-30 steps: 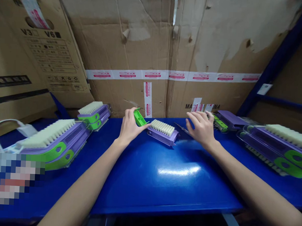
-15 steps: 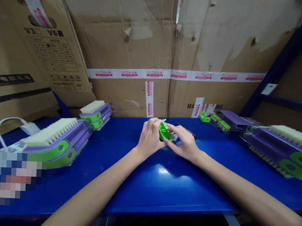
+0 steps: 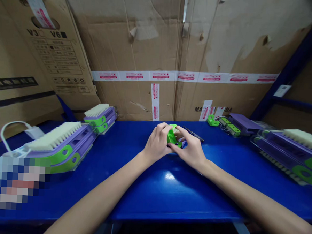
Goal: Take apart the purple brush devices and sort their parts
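Observation:
A bright green plastic part (image 3: 171, 137) with a hollow side sits between my hands, over the middle of the blue table. My left hand (image 3: 157, 141) has its fingers wrapped round the part's left side. On the other side my right hand (image 3: 193, 147) grips it with thumb and fingers. A bit of purple plastic (image 3: 185, 144) shows by the right fingers, and how it joins the green part is hidden. Just behind the right hand lies a thin dark tool like a screwdriver (image 3: 194, 133).
Purple and green brush heads with pale bristles (image 3: 57, 136) stand at the left; similar brushes (image 3: 290, 152) lie at the right. A loose green part (image 3: 212, 120) is at the back right. Cardboard (image 3: 138, 53) walls the rear of the blue table (image 3: 131, 192).
The green part has turned slightly in my hands, and both hands have shifted a little. More of the dark tool shows behind the right hand. The whole view has moved slightly.

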Tool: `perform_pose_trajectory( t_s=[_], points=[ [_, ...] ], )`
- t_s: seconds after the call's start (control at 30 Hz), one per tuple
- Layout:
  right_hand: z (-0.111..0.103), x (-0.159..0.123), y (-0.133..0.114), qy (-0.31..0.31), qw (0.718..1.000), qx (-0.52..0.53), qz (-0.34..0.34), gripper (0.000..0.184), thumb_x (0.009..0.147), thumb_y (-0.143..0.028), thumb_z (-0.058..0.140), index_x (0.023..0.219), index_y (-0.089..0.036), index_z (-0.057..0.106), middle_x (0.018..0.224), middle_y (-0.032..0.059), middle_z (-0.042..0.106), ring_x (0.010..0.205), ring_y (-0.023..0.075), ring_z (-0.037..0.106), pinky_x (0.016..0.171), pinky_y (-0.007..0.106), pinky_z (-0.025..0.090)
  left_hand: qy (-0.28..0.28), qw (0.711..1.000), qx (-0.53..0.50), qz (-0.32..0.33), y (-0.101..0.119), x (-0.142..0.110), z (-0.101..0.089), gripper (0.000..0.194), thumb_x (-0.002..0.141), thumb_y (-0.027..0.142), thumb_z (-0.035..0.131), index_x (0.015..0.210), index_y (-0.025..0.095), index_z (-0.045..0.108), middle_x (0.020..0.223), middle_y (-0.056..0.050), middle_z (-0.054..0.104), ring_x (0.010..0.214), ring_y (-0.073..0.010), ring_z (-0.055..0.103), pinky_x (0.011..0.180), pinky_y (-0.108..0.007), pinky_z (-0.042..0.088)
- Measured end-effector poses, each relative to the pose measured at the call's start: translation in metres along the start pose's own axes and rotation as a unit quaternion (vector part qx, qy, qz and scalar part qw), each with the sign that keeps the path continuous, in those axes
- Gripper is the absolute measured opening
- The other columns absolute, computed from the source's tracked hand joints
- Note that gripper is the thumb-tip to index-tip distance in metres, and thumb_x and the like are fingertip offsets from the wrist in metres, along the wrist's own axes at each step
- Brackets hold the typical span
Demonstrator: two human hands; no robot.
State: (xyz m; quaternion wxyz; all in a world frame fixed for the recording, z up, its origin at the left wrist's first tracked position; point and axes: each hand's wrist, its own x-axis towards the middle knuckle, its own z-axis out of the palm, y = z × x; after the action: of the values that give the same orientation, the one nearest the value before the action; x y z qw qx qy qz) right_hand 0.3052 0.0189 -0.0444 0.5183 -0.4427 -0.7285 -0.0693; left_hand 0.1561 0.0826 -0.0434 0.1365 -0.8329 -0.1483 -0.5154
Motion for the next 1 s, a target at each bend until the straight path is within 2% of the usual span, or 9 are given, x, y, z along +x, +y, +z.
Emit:
perform_pose_trajectory(
  t_s=[0.17, 0.27, 0.37, 0.47, 0.53, 0.6, 0.7, 0.87, 1.0],
  points=[
    [-0.012, 0.009, 0.012, 0.014, 0.993, -0.089, -0.071, 0.045, 0.084, -0.028, 0.056, 0.128, -0.018, 0.051, 0.103, 0.0094, 0.068, 0.089, 0.0209, 0.064, 0.078, 0.035, 0.054, -0.005, 1.0, 0.011, 0.004, 0.0, 0.001, -0.001, 0.081, 0.076, 0.047, 0.068, 0.136, 0.018, 0.022, 0.119, -0.016, 0.048, 0.113, -0.0288, 0.051, 0.089, -0.043, 0.05],
    [-0.034, 0.02, 0.034, 0.023, 0.978, -0.193, -0.069, 0.038, 0.086, -0.03, 0.052, 0.12, -0.015, 0.055, 0.105, 0.0129, 0.068, 0.093, 0.0231, 0.063, 0.081, 0.036, 0.051, -0.055, 0.998, 0.028, 0.002, -0.002, 0.001, -0.003, 0.087, 0.074, 0.057, 0.066, 0.138, 0.016, 0.022, 0.123, -0.018, 0.05, 0.117, -0.0314, 0.05, 0.093, -0.046, 0.046],
    [-0.06, 0.027, 0.065, 0.004, 0.942, -0.334, 0.039, 0.039, 0.084, -0.032, 0.051, 0.118, -0.012, 0.057, 0.108, 0.0167, 0.066, 0.096, 0.0272, 0.062, 0.08, 0.037, 0.048, -0.155, 0.987, 0.041, 0.022, -0.004, -0.001, -0.002, 0.081, 0.077, 0.058, 0.061, 0.137, 0.014, 0.029, 0.128, -0.02, 0.05, 0.122, -0.0324, 0.047, 0.1, -0.049, 0.039],
    [-0.083, 0.026, 0.096, -0.093, 0.857, -0.465, 0.201, 0.036, 0.083, -0.031, 0.049, 0.111, -0.012, 0.061, 0.098, 0.0174, 0.068, 0.09, 0.0302, 0.063, 0.072, 0.037, 0.045, -0.239, 0.969, 0.06, 0.026, -0.006, -0.002, -0.002, 0.075, 0.078, 0.059, 0.06, 0.133, 0.013, 0.038, 0.129, -0.019, 0.051, 0.122, -0.0322, 0.047, 0.104, -0.049, 0.034],
    [-0.095, 0.023, 0.112, -0.161, 0.805, -0.496, 0.282, 0.034, 0.081, -0.03, 0.05, 0.108, -0.014, 0.062, 0.095, 0.0167, 0.068, 0.089, 0.0303, 0.063, 0.07, 0.036, 0.043, -0.266, 0.961, 0.074, 0.016, -0.006, -0.002, -0.002, 0.07, 0.079, 0.058, 0.06, 0.13, 0.013, 0.043, 0.128, -0.019, 0.053, 0.122, -0.0317, 0.047, 0.103, -0.049, 0.034],
    [-0.103, 0.02, 0.122, -0.198, 0.775, -0.494, 0.342, 0.033, 0.08, -0.03, 0.05, 0.106, -0.015, 0.064, 0.096, 0.017, 0.068, 0.089, 0.0301, 0.063, 0.068, 0.034, 0.041, -0.274, 0.958, 0.087, 0.004, -0.006, -0.001, -0.003, 0.064, 0.081, 0.055, 0.058, 0.128, 0.014, 0.045, 0.127, -0.018, 0.053, 0.121, -0.0313, 0.047, 0.101, -0.048, 0.035],
    [-0.106, 0.018, 0.127, -0.205, 0.762, -0.484, 0.378, 0.032, 0.081, -0.032, 0.05, 0.102, -0.014, 0.066, 0.1, 0.0184, 0.067, 0.09, 0.0304, 0.063, 0.067, 0.034, 0.041, -0.273, 0.957, 0.098, 0.0, -0.006, 0.0, -0.004, 0.057, 0.083, 0.052, 0.057, 0.125, 0.015, 0.048, 0.125, -0.017, 0.055, 0.117, -0.0307, 0.049, 0.097, -0.047, 0.037],
    [-0.101, 0.019, 0.123, -0.207, 0.752, -0.498, 0.38, 0.032, 0.083, -0.032, 0.049, 0.102, -0.013, 0.067, 0.103, 0.0194, 0.066, 0.099, 0.0326, 0.061, 0.077, 0.04, 0.041, -0.269, 0.959, 0.093, 0.003, -0.007, 0.0, -0.005, 0.055, 0.084, 0.05, 0.056, 0.125, 0.014, 0.049, 0.123, -0.017, 0.055, 0.115, -0.0307, 0.049, 0.096, -0.046, 0.037],
    [-0.099, 0.017, 0.123, -0.205, 0.749, -0.51, 0.37, 0.033, 0.084, -0.032, 0.049, 0.101, -0.01, 0.067, 0.102, 0.0215, 0.065, 0.099, 0.0328, 0.06, 0.077, 0.04, 0.041, -0.272, 0.958, 0.091, 0.0, -0.006, 0.0, -0.005, 0.055, 0.083, 0.048, 0.058, 0.125, 0.014, 0.048, 0.124, -0.017, 0.054, 0.116, -0.0307, 0.049, 0.097, -0.047, 0.037]
  ],
)
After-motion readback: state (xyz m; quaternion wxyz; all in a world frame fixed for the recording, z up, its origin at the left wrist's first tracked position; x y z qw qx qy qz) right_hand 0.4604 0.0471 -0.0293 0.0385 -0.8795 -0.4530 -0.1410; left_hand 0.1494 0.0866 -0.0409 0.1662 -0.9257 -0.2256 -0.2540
